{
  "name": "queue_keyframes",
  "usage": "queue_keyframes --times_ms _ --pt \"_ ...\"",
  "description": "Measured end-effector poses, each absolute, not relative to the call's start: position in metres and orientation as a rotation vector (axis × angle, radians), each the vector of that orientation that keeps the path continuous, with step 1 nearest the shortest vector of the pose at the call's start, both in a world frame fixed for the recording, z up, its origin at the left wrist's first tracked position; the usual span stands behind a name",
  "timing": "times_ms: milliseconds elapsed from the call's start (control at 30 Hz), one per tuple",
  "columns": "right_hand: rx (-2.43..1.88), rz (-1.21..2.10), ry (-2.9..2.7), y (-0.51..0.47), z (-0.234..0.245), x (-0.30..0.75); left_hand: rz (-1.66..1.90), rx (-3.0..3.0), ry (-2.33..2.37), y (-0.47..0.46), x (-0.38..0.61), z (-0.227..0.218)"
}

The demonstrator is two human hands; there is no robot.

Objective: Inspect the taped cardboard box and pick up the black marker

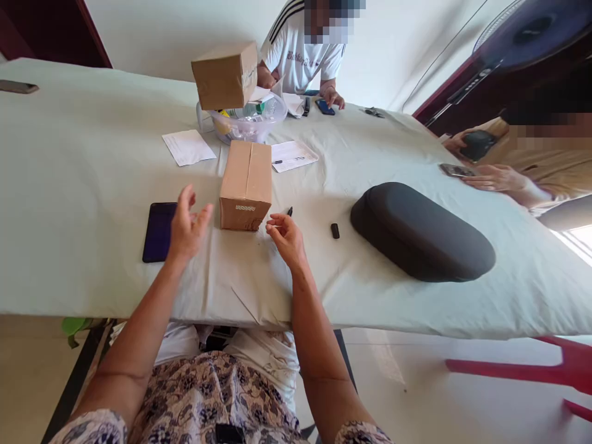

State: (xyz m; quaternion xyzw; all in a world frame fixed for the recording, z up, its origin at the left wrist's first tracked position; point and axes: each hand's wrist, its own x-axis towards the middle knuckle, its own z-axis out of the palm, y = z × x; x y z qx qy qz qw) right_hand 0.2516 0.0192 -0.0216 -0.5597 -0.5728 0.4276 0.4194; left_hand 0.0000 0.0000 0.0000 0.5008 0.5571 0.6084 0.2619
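Note:
A closed brown cardboard box (246, 185) stands on the cloth between my two hands, with faint printing on its near side. My left hand (190, 225) is raised to the left of the box, fingers apart and holding nothing. Beneath and beside that hand lies a dark tablet or large phone (157, 234), partly covered by it. At the box's near right corner is my right hand (287, 239), its fingers loosely curled and apart with nothing seen in them; whether it touches the cardboard I cannot tell. Just behind its fingers a black pen-like thing (290, 211) partly shows.
Behind the box, a clear plastic basin (250, 129) holds bottles, with a second cardboard box (224, 77) on top. Papers (189, 147) lie nearby. On the right are a small black object (335, 231) and a long dark case (423, 231). Two people sit around the table.

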Motion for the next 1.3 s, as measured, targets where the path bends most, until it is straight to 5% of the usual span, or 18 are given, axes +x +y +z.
queue_keyframes --times_ms 867,1067,1300 --pt "-1.482 0.918 -1.386 0.011 -0.022 0.221 1.846 1.539 1.175 0.001 0.061 -0.015" --pt "-1.175 0.751 -1.267 0.020 -0.033 0.215 1.843 1.629 1.284 0.015 0.055 -0.027" --pt "-1.028 0.941 -1.270 0.026 -0.043 0.216 1.898 1.603 1.302 0.021 0.044 -0.029"
